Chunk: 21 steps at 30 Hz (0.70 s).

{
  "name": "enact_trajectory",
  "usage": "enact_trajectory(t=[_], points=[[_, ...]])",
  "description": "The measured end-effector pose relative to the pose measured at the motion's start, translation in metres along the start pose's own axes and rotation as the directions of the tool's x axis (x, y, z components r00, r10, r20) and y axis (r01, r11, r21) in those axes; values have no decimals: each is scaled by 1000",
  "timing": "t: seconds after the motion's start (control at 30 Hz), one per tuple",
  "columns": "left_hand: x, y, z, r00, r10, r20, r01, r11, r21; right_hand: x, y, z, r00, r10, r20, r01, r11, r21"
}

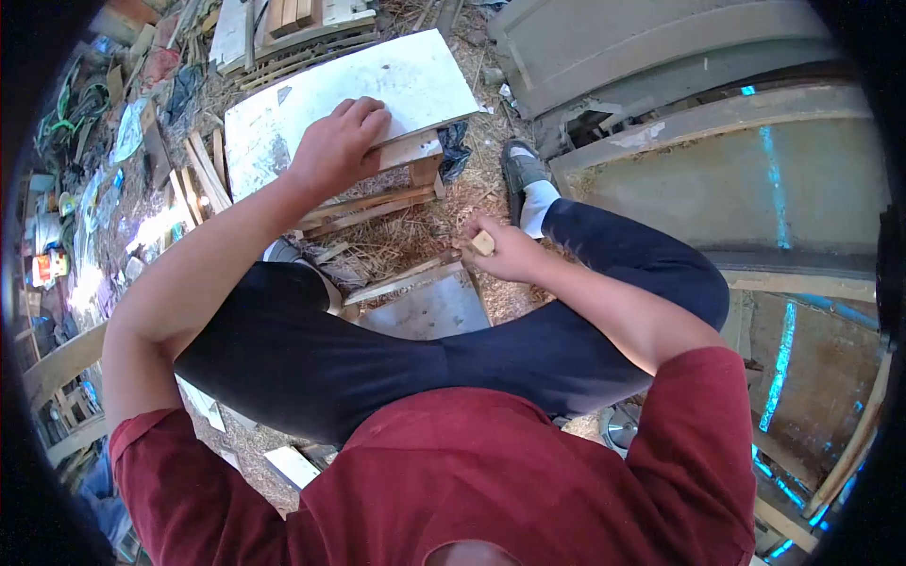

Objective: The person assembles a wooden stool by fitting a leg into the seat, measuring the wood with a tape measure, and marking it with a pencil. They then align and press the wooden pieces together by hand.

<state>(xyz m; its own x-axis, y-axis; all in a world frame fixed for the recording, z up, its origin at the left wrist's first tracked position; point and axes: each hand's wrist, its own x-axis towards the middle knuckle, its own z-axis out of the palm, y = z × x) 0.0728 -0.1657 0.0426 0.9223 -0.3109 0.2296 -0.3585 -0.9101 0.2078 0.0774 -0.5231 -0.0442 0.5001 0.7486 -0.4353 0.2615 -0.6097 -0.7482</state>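
Note:
My left hand lies over the near edge of a white board, which tops a low wooden bench. Its fingers are bent and close together on the board, and the thumb is hidden, so the grip's underside does not show. Lower and to the right, my right hand is closed around a wooden handle, whose pale squared end points up at me. The rest of that handle is hidden by the fingers. Below the bench top runs a bare wooden rail.
Between my feet lies a grey-white panel with a wooden edge on straw and shavings. Wood strips lie left of the bench. Large framed panels lean along the right. Cluttered plastic and cloth cover the left floor.

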Motion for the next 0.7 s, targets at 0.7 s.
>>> enact_trajectory(t=[0.7], points=[[52,14,11,989,-87,118,71,989,132,-24,10,12,953,191,234,-200,980,14]])
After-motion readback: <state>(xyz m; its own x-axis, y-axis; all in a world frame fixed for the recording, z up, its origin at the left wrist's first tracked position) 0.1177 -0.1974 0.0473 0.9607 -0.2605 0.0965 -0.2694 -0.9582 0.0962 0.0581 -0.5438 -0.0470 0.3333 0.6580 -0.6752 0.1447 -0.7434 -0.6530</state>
